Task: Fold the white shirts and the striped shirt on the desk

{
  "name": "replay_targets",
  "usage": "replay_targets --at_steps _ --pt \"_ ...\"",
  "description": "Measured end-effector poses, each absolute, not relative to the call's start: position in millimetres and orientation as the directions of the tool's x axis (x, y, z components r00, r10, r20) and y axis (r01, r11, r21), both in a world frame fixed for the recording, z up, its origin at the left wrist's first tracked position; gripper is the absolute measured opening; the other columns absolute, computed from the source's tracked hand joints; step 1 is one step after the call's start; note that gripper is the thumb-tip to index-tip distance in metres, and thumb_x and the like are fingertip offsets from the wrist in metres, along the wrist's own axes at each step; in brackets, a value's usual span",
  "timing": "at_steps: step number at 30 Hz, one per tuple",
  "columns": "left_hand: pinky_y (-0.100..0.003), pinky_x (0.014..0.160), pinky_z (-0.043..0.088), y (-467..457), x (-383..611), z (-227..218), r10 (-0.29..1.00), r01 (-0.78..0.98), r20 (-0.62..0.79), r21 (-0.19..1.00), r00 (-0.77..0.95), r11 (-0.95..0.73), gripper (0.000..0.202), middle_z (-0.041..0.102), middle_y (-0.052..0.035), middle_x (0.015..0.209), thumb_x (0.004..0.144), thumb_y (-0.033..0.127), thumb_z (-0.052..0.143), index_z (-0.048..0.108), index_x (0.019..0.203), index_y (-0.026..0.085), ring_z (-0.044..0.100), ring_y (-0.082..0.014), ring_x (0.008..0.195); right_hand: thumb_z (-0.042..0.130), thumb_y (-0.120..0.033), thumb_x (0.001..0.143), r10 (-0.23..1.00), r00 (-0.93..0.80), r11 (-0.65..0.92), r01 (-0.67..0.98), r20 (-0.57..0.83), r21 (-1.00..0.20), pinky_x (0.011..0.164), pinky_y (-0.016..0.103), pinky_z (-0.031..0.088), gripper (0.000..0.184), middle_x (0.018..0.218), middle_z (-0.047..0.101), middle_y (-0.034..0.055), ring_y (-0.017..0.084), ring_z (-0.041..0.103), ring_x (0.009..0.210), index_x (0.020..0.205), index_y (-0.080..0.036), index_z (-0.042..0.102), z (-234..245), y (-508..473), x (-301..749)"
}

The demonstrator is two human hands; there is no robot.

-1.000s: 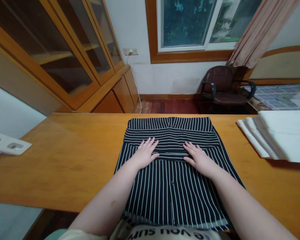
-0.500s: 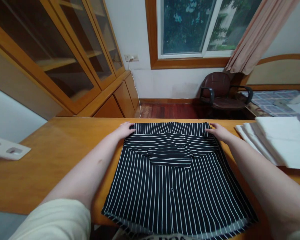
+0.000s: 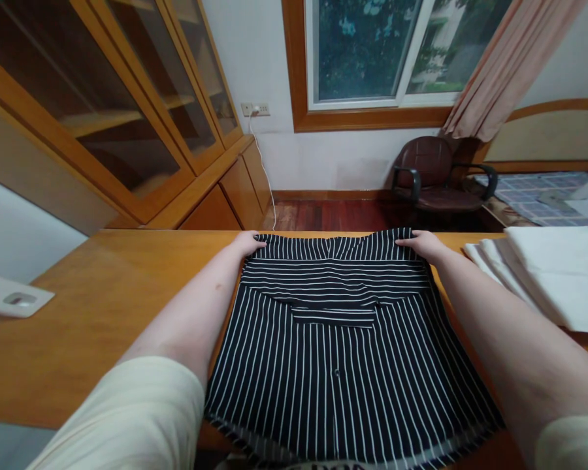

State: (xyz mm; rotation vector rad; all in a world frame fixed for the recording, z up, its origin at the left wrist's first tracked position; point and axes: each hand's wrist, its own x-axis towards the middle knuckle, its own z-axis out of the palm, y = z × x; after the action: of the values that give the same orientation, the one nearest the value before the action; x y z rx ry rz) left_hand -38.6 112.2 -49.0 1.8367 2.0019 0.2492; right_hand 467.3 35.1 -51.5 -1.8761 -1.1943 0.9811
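Observation:
A black skirt with white stripes (image 3: 294,365) lies spread over the wooden table, its narrower waist end toward the far edge and its wider hem toward me. Horizontal stripes cross its upper part, and a folded flap and a small button show at its middle. My left hand (image 3: 247,243) pinches the far left corner of the waist. At the opposite corner, my right hand (image 3: 424,245) grips the cloth between thumb and fingers. The waist edge is lifted a little, more so on the right.
Folded white cloths (image 3: 553,274) are stacked on the right of the table (image 3: 102,313). A white plastic piece with slots (image 3: 17,297) juts in at the left. Beyond stand a glass-door cabinet (image 3: 186,170), a brown armchair (image 3: 426,173) and a bed (image 3: 539,196).
Both hands have closed on the waist corners and raised the far edge slightly. The waist cloth now ripples, and the hem's left corner has shifted a little inward.

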Motion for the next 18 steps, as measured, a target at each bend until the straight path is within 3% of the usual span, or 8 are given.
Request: replay_targets --at_steps 6,11,14,18 --pt "-0.028 0.077 0.045 121 -33 -20 0.997 0.899 0.029 0.435 -0.067 0.048 0.029 0.068 -0.0074 0.099 0.077 0.035 0.062 0.064 0.100 0.019 0.062 -0.0211 0.090 0.080 -0.035 0.060 0.925 0.378 -0.235 0.485 -0.040 -0.843 0.062 0.031 0.051 0.037 0.074 0.070 0.0075 0.019 0.064 0.066 0.088 -0.012 0.070 -23 45 472" --pt "-0.026 0.075 0.045 112 -29 2 0.975 0.839 0.218 0.537 -0.035 -0.090 0.025 0.068 -0.0047 0.091 0.075 0.034 0.062 0.064 0.095 0.018 0.060 -0.0186 0.084 0.072 -0.039 0.068 0.922 0.379 -0.150 0.533 0.077 -0.832 0.067 0.027 0.047 0.046 0.088 0.069 0.0111 0.015 0.062 0.072 0.100 -0.006 0.068 20 22 460" --pt "-0.025 0.073 0.045 94 -33 13 0.964 0.801 0.263 0.582 -0.024 -0.138 0.026 0.067 -0.0020 0.087 0.073 0.034 0.063 0.063 0.092 0.018 0.060 -0.0169 0.080 0.065 -0.044 0.073 0.929 0.343 -0.121 0.641 0.141 -0.758 0.069 0.027 0.042 0.051 0.090 0.068 0.0132 0.014 0.059 0.076 0.101 -0.001 0.066 40 -4 455" --pt "-0.024 0.073 0.045 58 -46 30 0.944 0.754 0.329 0.622 -0.007 -0.212 0.027 0.066 -0.0003 0.083 0.070 0.036 0.063 0.063 0.090 0.018 0.059 -0.0162 0.079 0.066 -0.041 0.073 0.900 0.374 -0.130 0.722 0.225 -0.680 0.064 0.025 0.040 0.041 0.079 0.067 0.0085 0.014 0.056 0.072 0.094 -0.006 0.068 52 -44 455"
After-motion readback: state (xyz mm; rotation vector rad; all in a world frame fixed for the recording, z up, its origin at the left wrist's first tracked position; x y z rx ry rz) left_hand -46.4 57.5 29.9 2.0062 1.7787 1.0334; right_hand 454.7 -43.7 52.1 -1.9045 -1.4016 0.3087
